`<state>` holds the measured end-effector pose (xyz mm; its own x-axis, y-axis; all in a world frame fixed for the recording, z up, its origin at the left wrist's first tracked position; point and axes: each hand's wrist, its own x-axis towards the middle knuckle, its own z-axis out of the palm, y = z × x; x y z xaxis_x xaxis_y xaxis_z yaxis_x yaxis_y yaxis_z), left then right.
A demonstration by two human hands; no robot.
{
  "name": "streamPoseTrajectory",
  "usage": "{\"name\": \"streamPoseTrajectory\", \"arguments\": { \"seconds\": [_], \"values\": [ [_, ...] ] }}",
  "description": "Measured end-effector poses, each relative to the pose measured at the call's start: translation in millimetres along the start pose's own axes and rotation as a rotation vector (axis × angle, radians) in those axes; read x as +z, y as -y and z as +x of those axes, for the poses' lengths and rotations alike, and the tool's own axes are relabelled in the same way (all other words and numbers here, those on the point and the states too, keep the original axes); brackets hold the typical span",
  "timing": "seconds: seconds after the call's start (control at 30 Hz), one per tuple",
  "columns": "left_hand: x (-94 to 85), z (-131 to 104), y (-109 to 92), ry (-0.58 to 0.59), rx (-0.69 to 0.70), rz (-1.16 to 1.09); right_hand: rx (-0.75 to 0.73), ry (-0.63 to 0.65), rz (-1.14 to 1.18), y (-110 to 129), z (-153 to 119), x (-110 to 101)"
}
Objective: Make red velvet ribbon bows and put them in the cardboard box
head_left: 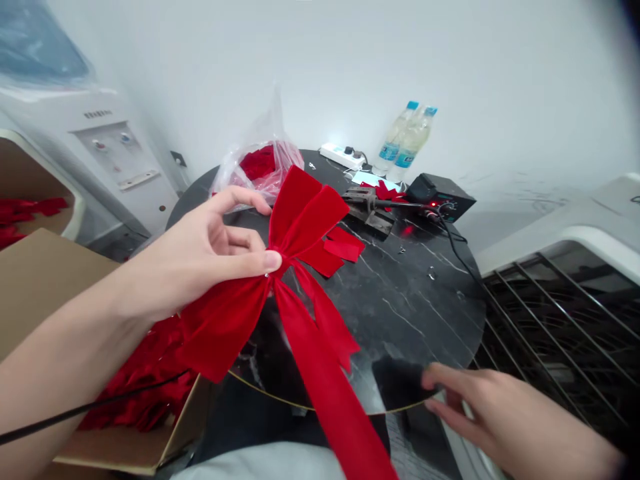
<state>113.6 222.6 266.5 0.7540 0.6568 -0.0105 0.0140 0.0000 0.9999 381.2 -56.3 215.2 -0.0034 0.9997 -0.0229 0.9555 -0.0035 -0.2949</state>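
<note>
A large red velvet bow (305,220) is pinched at its knot by my left hand (215,247), with the thumb pressed on the centre. Its loops spread up and to the lower left, and its long tails hang toward the table's front edge. My right hand (480,407) is at the right front edge of the table, holding nothing that I can see. Its thumb and forefinger are a little apart, and the other fingers are partly hidden. Red ribbon pieces (345,245) lie on the tabletop behind the bow.
The round black marble table (410,300) carries a plastic bag (290,157) of red fabric, a power strip (343,155), bottles (411,143) and a black box (440,197) with a lit red light. A cardboard box (115,450) of red bows stands left; a wire-sided rack (560,313) stands right.
</note>
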Motion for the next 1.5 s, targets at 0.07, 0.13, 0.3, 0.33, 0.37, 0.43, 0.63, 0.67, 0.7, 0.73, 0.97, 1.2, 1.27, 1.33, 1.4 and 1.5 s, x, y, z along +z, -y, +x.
{"name": "streamPoseTrajectory", "arguments": {
  "seconds": [0.07,0.13,0.3,0.33,0.37,0.43,0.63,0.67,0.7,0.73,0.97,1.2,1.27,1.33,1.4,1.5],
  "values": [
    [-0.7,-2,-2,0.067,-0.003,0.032,0.082,-0.238,0.050,4,-2,-10],
    [4.7,-3,-4,0.114,0.011,0.037,0.157,-0.543,0.103,30,14,-14],
    [24.5,-6,-7,0.148,0.048,0.080,-0.061,-0.738,0.292,101,85,-8],
    [26.4,-7,-6,0.143,0.054,0.097,-0.103,-0.746,0.274,106,95,-5],
    [27.3,-8,-6,0.135,0.058,0.112,-0.129,-0.750,0.252,108,103,-2],
    [26.9,-11,-3,0.127,0.055,0.135,-0.147,-0.761,0.203,106,111,2],
    [25.4,-14,-1,0.110,-0.013,0.074,-0.166,-0.815,0.052,106,109,9],
    [26.4,-14,-2,0.098,-0.040,0.046,-0.178,-0.810,0.042,106,109,9],
    [27.8,-13,-2,0.086,-0.079,0.010,-0.200,-0.797,0.027,105,108,8],
    [29.3,-13,-2,0.073,-0.126,-0.035,-0.233,-0.777,0.000,102,108,7],
    [36.5,-7,21,0.040,-0.211,-0.222,-0.309,-0.526,-0.092,74,90,3],
    [36.9,-6,21,0.033,-0.029,-0.023,-0.052,-0.575,0.397,93,89,17],
    [38.4,-7,18,0.038,-0.029,0.012,-0.049,-0.578,0.423,98,95,20],
    [39.9,-8,18,0.024,0.009,0.059,-0.025,-0.547,0.393,101,98,23],
    [40.8,-9,21,0.022,0.060,0.096,0.007,-0.479,0.364,102,96,27],
    [40.4,-9,27,0.037,0.086,0.115,0.049,-0.367,0.455,102,89,32]
  ]
}}
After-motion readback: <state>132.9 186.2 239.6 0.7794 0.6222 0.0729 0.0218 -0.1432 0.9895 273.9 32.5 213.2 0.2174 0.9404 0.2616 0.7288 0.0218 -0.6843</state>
